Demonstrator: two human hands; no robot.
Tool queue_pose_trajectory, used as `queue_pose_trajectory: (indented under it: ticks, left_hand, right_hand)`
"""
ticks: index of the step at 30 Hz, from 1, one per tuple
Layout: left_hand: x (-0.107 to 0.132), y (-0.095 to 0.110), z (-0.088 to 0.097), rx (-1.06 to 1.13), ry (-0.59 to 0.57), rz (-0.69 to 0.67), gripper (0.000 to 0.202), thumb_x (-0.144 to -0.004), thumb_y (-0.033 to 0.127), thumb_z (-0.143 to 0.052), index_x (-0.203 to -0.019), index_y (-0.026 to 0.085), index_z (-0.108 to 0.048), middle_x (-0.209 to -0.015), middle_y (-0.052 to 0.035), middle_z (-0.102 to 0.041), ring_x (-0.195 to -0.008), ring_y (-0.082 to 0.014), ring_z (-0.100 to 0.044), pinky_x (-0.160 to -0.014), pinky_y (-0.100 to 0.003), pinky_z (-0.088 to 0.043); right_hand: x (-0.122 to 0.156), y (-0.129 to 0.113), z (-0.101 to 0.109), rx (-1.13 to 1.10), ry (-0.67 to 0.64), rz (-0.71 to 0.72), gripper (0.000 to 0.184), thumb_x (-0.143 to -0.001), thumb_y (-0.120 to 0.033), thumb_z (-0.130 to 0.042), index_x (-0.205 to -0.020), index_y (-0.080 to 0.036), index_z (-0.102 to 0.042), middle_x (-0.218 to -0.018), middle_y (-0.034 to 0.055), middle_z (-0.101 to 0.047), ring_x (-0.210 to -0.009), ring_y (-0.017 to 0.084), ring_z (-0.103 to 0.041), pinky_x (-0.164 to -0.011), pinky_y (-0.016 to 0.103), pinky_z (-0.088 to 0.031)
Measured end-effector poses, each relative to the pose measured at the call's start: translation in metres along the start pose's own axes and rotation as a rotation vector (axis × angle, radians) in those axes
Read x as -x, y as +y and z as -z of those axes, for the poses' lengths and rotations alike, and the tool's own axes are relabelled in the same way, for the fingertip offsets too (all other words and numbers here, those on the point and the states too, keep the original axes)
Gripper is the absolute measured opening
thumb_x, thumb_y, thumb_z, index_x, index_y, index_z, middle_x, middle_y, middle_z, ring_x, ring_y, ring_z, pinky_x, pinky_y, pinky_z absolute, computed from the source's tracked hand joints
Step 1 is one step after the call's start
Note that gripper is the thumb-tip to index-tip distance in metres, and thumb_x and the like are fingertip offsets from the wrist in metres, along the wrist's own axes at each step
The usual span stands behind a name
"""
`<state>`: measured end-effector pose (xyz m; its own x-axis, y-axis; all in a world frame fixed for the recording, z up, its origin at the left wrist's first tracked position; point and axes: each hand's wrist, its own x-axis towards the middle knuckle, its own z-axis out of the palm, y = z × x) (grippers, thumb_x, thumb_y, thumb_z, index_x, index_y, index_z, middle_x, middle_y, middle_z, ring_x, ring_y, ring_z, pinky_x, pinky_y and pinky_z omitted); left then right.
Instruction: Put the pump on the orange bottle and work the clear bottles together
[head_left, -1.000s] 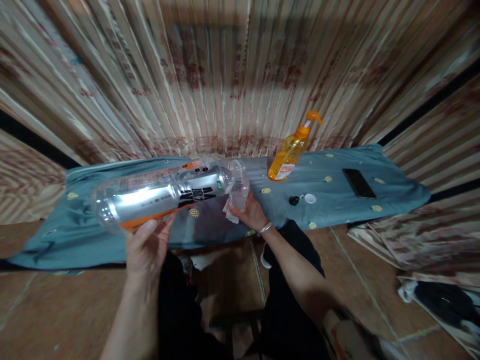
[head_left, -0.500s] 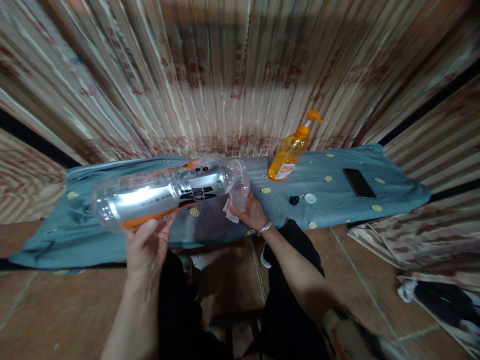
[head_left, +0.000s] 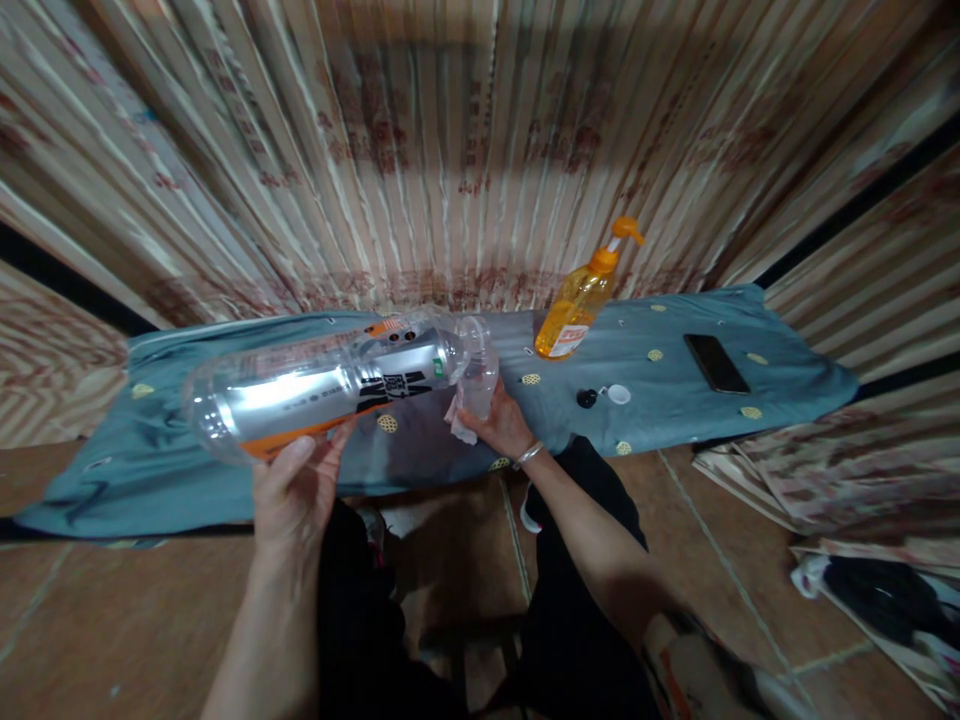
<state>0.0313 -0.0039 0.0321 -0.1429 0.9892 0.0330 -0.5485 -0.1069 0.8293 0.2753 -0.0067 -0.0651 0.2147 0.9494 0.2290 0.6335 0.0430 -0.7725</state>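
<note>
— Two hands: what do they hold?
— Left hand (head_left: 292, 490) grips the big bottle (head_left: 322, 385) from below. It lies sideways, with its mouth pointing right. Right hand (head_left: 504, 428) grips a small clear cup (head_left: 478, 372) right at that mouth.

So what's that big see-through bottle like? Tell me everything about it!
The big bottle is clear plastic, long and rounded, with a silver label, black writing and an orange strip. It lies sideways in the air above the blue cloth, base pointing left. The left hand holds it from below. Its mouth end points right, meeting a small clear container in the right hand. Whether it holds anything is unclear.
</note>
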Motion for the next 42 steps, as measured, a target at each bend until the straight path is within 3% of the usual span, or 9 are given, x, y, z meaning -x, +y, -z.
queue_pose_trajectory:
  ticks: [4, 8, 15, 21, 32, 35, 42]
  left_hand:
    - [-0.0012, -0.0015, 0.0003, 0.015, 0.024, 0.012, 0.049, -0.039, 0.027, -0.096, -0.084, 0.027, -0.077, -0.077, 0.0044, -0.076, -0.081, -0.0192, -0.071, -0.086, -0.04, -0.062]
    - [-0.0009, -0.0016, 0.0006, 0.011, -0.003, 0.009, 0.044, -0.043, 0.028, -0.095, -0.082, 0.027, -0.076, -0.086, 0.0036, -0.078, -0.086, -0.0202, -0.071, -0.088, -0.041, -0.061]
    - [-0.0001, -0.0011, 0.0023, 0.009, -0.007, 0.01, 0.044, -0.043, 0.028, -0.095, -0.082, 0.026, -0.075, -0.083, 0.004, -0.078, -0.082, -0.0177, -0.072, -0.084, -0.034, -0.061]
    - [0.0017, 0.0002, 0.0028, 0.003, 0.016, 0.004, 0.034, -0.045, 0.025, -0.093, -0.074, 0.025, -0.074, -0.083, 0.0019, -0.077, -0.084, -0.0215, -0.071, -0.088, -0.042, -0.059]
    - [0.0001, -0.0008, 0.0017, 0.025, 0.004, 0.001, 0.046, -0.042, 0.026, -0.096, -0.084, 0.026, -0.075, -0.077, 0.0039, -0.076, -0.082, -0.0189, -0.071, -0.096, -0.043, -0.057]
    - [-0.0004, -0.001, 0.0016, 0.03, -0.008, 0.003, 0.052, -0.042, 0.026, -0.096, -0.09, 0.027, -0.075, -0.077, 0.0034, -0.076, -0.082, -0.0193, -0.071, -0.092, -0.042, -0.058]
    - [-0.0023, -0.0043, 0.0052, 0.017, -0.02, -0.006, 0.046, -0.047, 0.025, -0.092, -0.09, 0.025, -0.073, -0.081, 0.0009, -0.076, -0.091, -0.0235, -0.07, -0.095, -0.044, -0.054]
  right_hand:
    - [0.0002, 0.001, -0.0009, -0.019, 0.006, -0.003, 0.074, -0.077, -0.032, -0.076, -0.141, -0.017, -0.041, -0.125, 0.0124, -0.069, -0.105, 0.025, -0.072, -0.092, 0.036, -0.059]
    - [0.0006, 0.0033, -0.0024, -0.023, 0.011, 0.012, 0.071, -0.078, -0.033, -0.074, -0.14, -0.019, -0.042, -0.125, 0.0116, -0.069, -0.104, 0.026, -0.073, -0.092, 0.038, -0.059]
    - [0.0015, 0.004, -0.0025, -0.041, 0.021, 0.016, 0.075, -0.077, -0.034, -0.075, -0.142, -0.016, -0.041, -0.127, 0.0143, -0.068, -0.108, 0.027, -0.072, -0.094, 0.04, -0.059]
    - [0.0009, 0.0036, -0.003, -0.063, 0.018, 0.017, 0.077, -0.076, -0.033, -0.075, -0.143, -0.015, -0.041, -0.129, 0.0161, -0.066, -0.108, 0.029, -0.071, -0.095, 0.042, -0.059]
    - [0.0001, 0.0023, -0.0006, -0.045, -0.001, 0.0, 0.074, -0.076, -0.034, -0.075, -0.139, -0.016, -0.042, -0.127, 0.0143, -0.067, -0.107, 0.028, -0.071, -0.094, 0.039, -0.058]
    - [0.0, 0.0017, -0.0003, -0.03, -0.003, 0.006, 0.072, -0.077, -0.034, -0.075, -0.139, -0.015, -0.043, -0.127, 0.0148, -0.067, -0.11, 0.028, -0.07, -0.095, 0.04, -0.057]
    - [0.0008, 0.0044, -0.0007, -0.005, 0.008, 0.022, 0.073, -0.078, -0.035, -0.074, -0.14, -0.017, -0.042, -0.125, 0.0138, -0.069, -0.106, 0.027, -0.072, -0.091, 0.038, -0.059]
